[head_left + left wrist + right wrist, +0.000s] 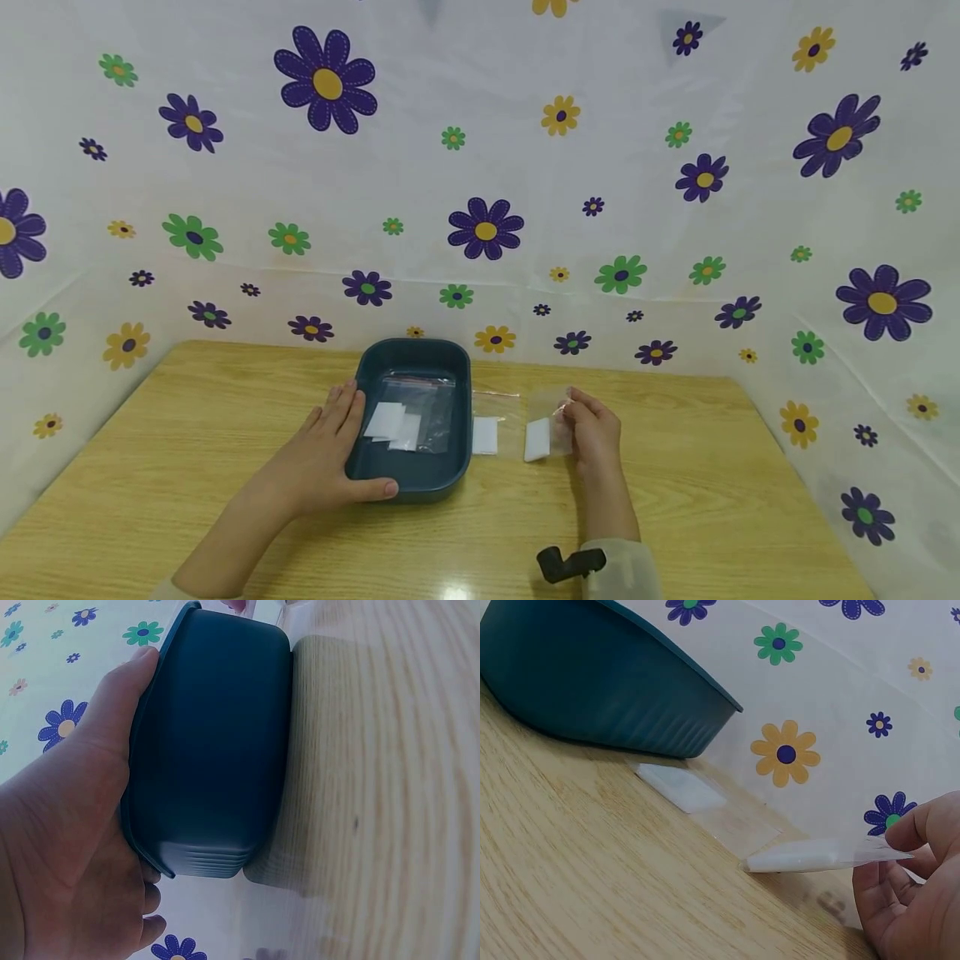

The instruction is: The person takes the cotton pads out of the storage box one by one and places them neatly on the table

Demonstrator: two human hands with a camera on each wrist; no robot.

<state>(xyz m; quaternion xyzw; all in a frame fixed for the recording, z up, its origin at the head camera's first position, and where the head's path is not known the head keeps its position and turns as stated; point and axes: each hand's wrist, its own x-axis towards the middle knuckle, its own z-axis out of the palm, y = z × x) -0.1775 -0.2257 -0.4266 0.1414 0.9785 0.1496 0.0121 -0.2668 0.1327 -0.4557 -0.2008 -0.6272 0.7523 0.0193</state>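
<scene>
A dark teal plastic basin (416, 483) stands on the table, holding clear zip bags (435, 417) with white flat pieces (385, 421) in or on them. Along its left rim lies my left hand (322, 458), fingers straight and thumb stretched over the near rim. To the right of the basin, my right hand (596, 429) pinches the edge of a clear plastic bag (851, 853). A white flat piece (537, 439) sits in this bag, which is tilted, its far end low by the tabletop. Between it and the basin lies another clear bag (508, 408) with a white piece (485, 435).
The wooden table (712, 492) reaches back to a white flower-print sheet (420, 183) that hangs behind it and at both sides. A black band-like device (570, 564) is on my right sleeve near the wrist.
</scene>
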